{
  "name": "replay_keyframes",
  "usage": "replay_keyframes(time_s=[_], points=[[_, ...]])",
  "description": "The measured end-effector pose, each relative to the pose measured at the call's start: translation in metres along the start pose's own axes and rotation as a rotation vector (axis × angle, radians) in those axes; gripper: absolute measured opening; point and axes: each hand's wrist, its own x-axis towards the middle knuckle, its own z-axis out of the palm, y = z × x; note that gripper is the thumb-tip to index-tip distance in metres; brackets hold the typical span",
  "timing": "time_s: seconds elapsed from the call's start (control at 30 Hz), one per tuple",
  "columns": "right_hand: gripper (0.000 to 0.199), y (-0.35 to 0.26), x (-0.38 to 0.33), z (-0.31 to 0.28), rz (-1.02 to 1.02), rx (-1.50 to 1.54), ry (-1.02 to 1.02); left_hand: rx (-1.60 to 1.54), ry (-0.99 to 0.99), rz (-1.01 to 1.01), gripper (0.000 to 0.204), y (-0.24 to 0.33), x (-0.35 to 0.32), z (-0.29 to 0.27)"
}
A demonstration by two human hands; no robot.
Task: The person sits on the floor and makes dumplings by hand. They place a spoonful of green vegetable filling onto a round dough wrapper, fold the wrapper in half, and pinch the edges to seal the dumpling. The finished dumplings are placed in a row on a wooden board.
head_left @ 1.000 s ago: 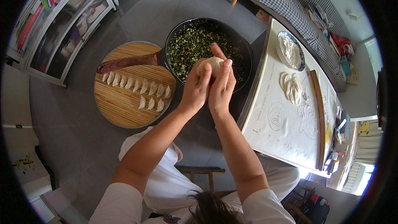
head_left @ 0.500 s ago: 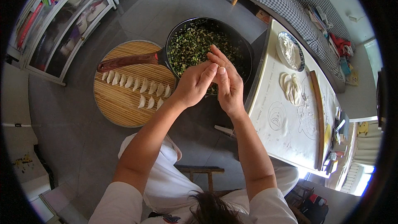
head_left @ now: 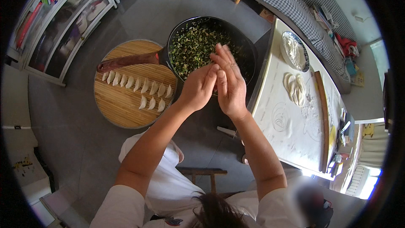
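Over the pan, my left hand [head_left: 197, 86] and my right hand [head_left: 232, 90] are brought together, thumbs side by side. The left fingers are curled in. On the right, the thumb presses inward while the blurred fingers reach up and over. Whatever lies between the hands is hidden. Below them is a black pan [head_left: 249, 55] of chopped green filling [head_left: 194, 44]. Its wooden handle [head_left: 130, 62] extends left over a round slatted board [head_left: 120, 107]. A long row of pale dumplings [head_left: 137, 84] lies on this board, with a shorter row of three dumplings [head_left: 152, 103] nearer me.
To the right, a white-topped table [head_left: 270, 109] holds a bowl of flour [head_left: 294, 52], strips of dough [head_left: 296, 88] and a long rolling pin [head_left: 322, 122]. A pale blade-like thing [head_left: 227, 131] juts out by its left edge. A wooden stool [head_left: 213, 181] stands near my legs.
My right fingers have shifted slightly upward and are blurred by motion; both hands stay pressed together over the pan. A blurred shape now shows at the lower right. The dumplings have not been moved.
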Motion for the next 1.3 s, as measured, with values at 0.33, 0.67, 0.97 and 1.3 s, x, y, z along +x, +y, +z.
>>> replay_keyframes(time_s=[0.33, 0.67, 0.97, 1.3], points=[[0.032, 0.006, 0.004, -0.016, 0.066, 0.063, -0.156, -0.943, -0.281, -0.696, 0.069, -0.001, 0.006, -0.010], [0.014, 0.013, -0.015, -0.029, 0.063, 0.279, -0.008, -0.841, -0.459, -0.711, 0.068, -0.008, 0.005, -0.004], [0.020, 0.072, -0.088, -0.163, 0.856, 0.368, 0.564, -0.725, -0.216, -0.634, 0.073, -0.015, 0.009, -0.021], [0.023, 0.229, -0.204, -0.279, 0.867, -0.545, 0.427, -0.812, -0.145, -0.655, 0.062, -0.027, 0.012, -0.022]])
